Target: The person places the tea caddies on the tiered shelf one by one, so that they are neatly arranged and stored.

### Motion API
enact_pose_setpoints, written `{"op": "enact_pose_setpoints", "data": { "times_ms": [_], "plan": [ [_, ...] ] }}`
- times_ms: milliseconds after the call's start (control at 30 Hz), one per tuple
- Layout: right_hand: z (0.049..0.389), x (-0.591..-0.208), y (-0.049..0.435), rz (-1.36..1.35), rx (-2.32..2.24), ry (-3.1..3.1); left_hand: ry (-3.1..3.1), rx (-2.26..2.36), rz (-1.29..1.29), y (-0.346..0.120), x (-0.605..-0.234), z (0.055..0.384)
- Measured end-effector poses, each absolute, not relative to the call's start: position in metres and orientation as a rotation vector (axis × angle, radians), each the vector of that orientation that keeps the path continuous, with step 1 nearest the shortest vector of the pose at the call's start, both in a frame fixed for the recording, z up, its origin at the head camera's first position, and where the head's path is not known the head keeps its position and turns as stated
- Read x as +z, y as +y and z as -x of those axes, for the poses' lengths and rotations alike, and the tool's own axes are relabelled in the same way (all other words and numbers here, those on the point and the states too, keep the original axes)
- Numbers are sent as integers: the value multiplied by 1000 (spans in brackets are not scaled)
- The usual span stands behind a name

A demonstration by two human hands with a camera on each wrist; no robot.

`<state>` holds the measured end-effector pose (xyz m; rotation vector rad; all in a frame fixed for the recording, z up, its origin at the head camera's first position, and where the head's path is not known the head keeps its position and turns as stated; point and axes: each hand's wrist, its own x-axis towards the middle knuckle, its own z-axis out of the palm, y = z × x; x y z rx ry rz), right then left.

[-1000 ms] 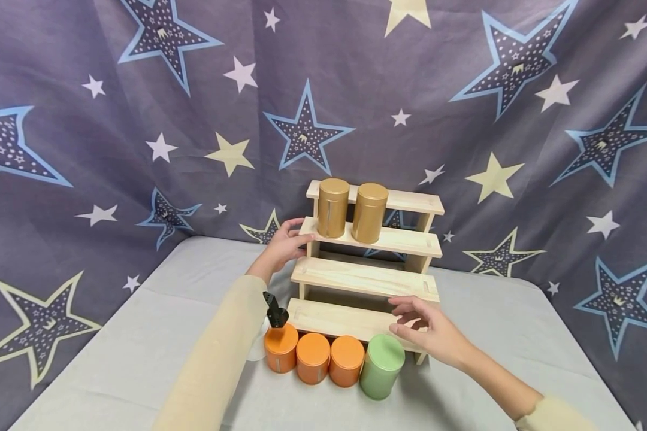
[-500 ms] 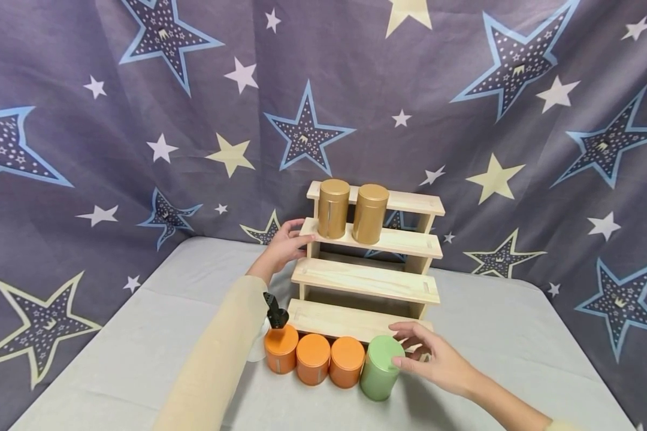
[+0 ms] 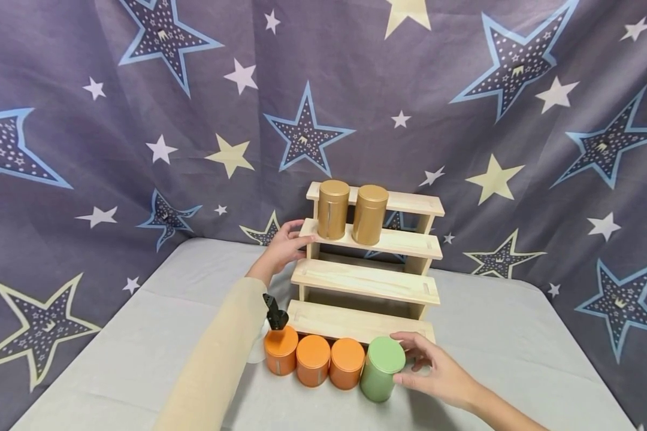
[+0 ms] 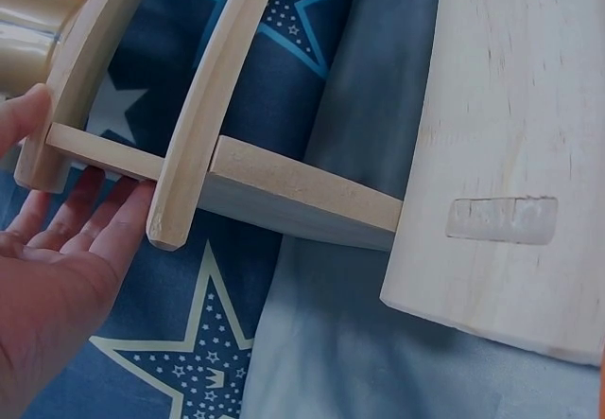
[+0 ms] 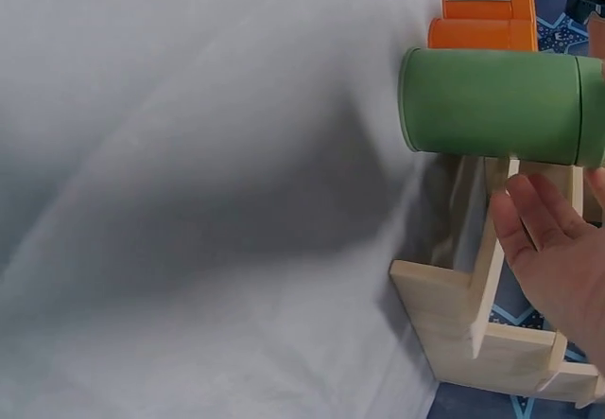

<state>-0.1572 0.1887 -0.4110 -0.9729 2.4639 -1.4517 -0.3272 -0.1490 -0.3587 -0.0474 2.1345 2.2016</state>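
My left hand grips the left end of a stepped wooden shelf; its thumb lies on the second board from the top, the other fingers under and behind the side. Two gold tins stand on that board. My right hand holds a tall green tin between thumb and index finger near its lid. In the right wrist view, the other fingers hang loose beside the green tin. The green tin stands upright on the table, at the right end of a row of shorter orange tins.
The shelf's two lower boards carry nothing. A black piece on my left wrist overlaps the leftmost orange tin. Light grey cloth covers the table; a star-patterned curtain hangs behind.
My right hand has come down from above the lowest board to the green tin's side and taken hold near its lid. My left hand has stayed on the shelf.
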Motion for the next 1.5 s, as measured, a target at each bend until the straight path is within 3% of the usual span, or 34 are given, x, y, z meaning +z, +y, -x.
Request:
{"op": "enact_pose_setpoints", "data": {
  "times_ms": [700,1500],
  "plan": [
    [153,-425,186,1007,-1496,2420,2127,2204,52,-150,-359,328],
    [151,-440,167,824,-1665,2389,2108,2213,51,-151,-358,328]
  ]
}}
